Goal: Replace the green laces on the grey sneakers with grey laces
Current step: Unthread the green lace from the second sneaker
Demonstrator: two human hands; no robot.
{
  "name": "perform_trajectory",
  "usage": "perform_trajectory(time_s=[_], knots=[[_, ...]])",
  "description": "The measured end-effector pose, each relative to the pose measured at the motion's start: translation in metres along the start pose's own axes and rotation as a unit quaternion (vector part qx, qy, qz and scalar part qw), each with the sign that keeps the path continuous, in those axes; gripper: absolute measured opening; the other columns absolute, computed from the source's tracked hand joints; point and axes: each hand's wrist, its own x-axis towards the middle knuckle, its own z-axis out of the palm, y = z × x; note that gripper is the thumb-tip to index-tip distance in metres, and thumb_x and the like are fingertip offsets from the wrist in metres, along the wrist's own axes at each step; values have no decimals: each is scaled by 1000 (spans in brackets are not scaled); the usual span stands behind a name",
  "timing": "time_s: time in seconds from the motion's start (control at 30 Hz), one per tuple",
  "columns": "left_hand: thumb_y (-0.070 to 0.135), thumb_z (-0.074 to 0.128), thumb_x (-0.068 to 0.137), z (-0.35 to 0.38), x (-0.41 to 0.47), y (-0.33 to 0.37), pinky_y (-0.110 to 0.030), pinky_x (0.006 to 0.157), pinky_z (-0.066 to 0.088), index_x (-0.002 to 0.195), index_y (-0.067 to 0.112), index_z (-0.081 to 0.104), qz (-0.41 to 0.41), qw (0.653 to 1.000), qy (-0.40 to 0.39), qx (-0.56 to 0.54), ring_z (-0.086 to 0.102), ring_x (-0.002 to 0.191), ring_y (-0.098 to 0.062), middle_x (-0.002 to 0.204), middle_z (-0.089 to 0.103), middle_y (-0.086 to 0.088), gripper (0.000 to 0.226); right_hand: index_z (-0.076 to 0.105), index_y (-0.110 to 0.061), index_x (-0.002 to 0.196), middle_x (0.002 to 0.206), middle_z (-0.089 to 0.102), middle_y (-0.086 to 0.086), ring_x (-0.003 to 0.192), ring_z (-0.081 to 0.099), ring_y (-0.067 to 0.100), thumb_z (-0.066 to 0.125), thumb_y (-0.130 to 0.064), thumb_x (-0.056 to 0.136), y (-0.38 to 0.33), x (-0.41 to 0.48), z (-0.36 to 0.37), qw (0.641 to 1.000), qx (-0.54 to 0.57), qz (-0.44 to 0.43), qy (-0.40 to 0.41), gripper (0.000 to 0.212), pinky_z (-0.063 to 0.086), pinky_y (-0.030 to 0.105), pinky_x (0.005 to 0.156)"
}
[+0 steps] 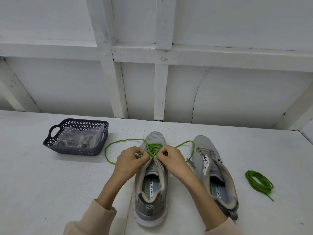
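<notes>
Both grips are in at the throat of the near sneaker (151, 200), and it's close work. The left grip (130, 160) has its fingers curled tight, pinching the green lace (152, 149) at the edge of the eyelet flap. The right grip (171, 158) mirrors it from the other side, thumb and fingertips pinched on the same lace, the two almost touching over the tongue.

Just beyond the knuckles the lace criss-crosses the upper part of the shoe. One loose end sweeps out in a wide loop to the outside of the left grip and lies on the white counter (50, 184). The other arcs away past the right grip toward the second sneaker (215, 175), which stands just beside the right wrist, toe pointing away and eyelets showing.

Well out beyond the right grip, past that second shoe, a coiled green lace (259, 183) sits on the counter. Far off the left grip's side is a dark basket (55, 146) holding clear plastic bags (79, 138); what is in them I cannot tell.
</notes>
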Motion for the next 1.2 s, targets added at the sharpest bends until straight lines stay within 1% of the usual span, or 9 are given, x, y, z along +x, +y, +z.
perform_trajectory(time_s=[0.13,0.23,0.37,0.53,0.7,0.83,0.93,1.07,1.2], knots=[[34,52,95,6,-3,4,-30,66,33,90,20,61,22,992,13,122,51,69,-7,78,61,9,17,58,-20,76,69,56,-7,61,51,14,56,-18,91,2,0,2,998,58,20,6,16,49,40,64],[36,56,94,3,-5,-1,-28,67,35,90,24,63,31,997,2,71,54,73,-5,85,63,11,15,67,-12,87,68,62,-2,52,54,17,63,-21,92,5,-5,-3,990,135,27,9,11,49,33,54],[33,66,90,-1,-6,-10,-21,65,41,84,26,69,44,998,-26,-40,58,69,4,84,69,11,10,71,-12,83,68,66,0,50,56,13,71,-18,87,6,-8,-7,988,155,18,5,6,50,28,50],[38,51,98,5,-3,-4,-32,77,37,96,22,63,29,998,-21,54,58,89,-11,96,66,10,20,64,-8,87,66,57,-3,58,53,17,58,-19,93,2,-2,-1,994,103,28,-12,13,47,35,56],[41,49,98,3,-4,-5,-32,76,39,93,21,62,15,999,-46,19,56,84,-11,88,64,8,25,64,-12,85,67,55,-2,57,52,16,58,-20,95,3,-5,-6,982,182,41,-36,15,46,31,54],[34,64,92,-5,-4,-10,-20,67,41,87,25,68,17,995,-59,-77,56,67,3,78,67,13,12,68,-15,83,68,60,-4,49,53,0,67,-13,90,2,-8,-9,978,202,34,-39,7,47,21,50],[34,61,93,-3,-3,-9,-25,67,38,87,26,66,14,999,-45,-24,54,65,1,65,62,17,11,66,-14,83,69,57,-3,52,51,3,62,-13,93,1,-6,-7,979,196,46,-40,10,45,21,50],[36,52,98,1,-4,-6,-31,76,38,93,25,61,16,999,-25,26,53,75,-8,72,60,13,16,65,-12,86,68,54,-3,58,48,8,57,-15,95,0,-8,-4,972,221,62,-44,13,41,20,51],[38,56,96,-2,-6,-13,-28,74,43,91,29,63,21,999,-44,-25,59,76,-3,80,66,14,12,70,-10,88,67,60,-5,57,53,3,64,-12,92,4,-13,-6,964,261,49,-26,7,45,19,52]])
